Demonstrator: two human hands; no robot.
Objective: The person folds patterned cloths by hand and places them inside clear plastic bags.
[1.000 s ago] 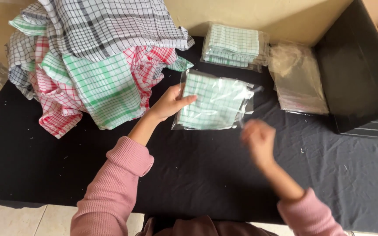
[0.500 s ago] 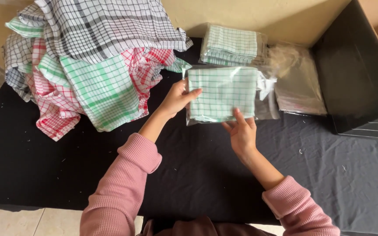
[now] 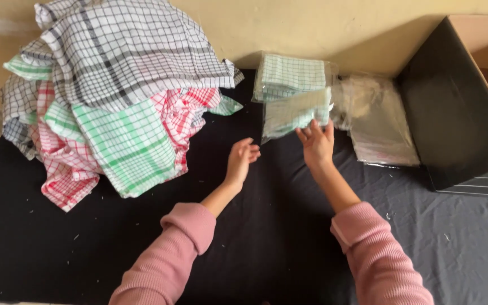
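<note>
Surface: a desk (image 3: 86, 248) spread with a black cloth, flecked with lint and small crumbs.
Room: a plain cream wall (image 3: 312, 28) runs behind the desk; an open cardboard box (image 3: 458, 113) with a dark inner face stands at the far right.
Loose cloths: a soft heap of checked cloths (image 3: 108, 107) in grey, green and red grids lies crumpled at the left.
Bagged cloth: a folded green-checked cloth in glossy clear film (image 3: 292, 116), flat and rectangular, is lifted just in front of the stack.
Stack: bagged green cloths (image 3: 292, 76) piled by the wall.
Empty bags: crinkled clear bags (image 3: 377, 121) lie beside the box.
Right hand (image 3: 316, 144): its fingers (image 3: 312, 131) are clamped on the bagged cloth's lower edge.
Left hand (image 3: 241, 161): its fingers are loosely apart, holding nothing, near the bagged cloth.
Sleeves: pink ribbed knit.
</note>
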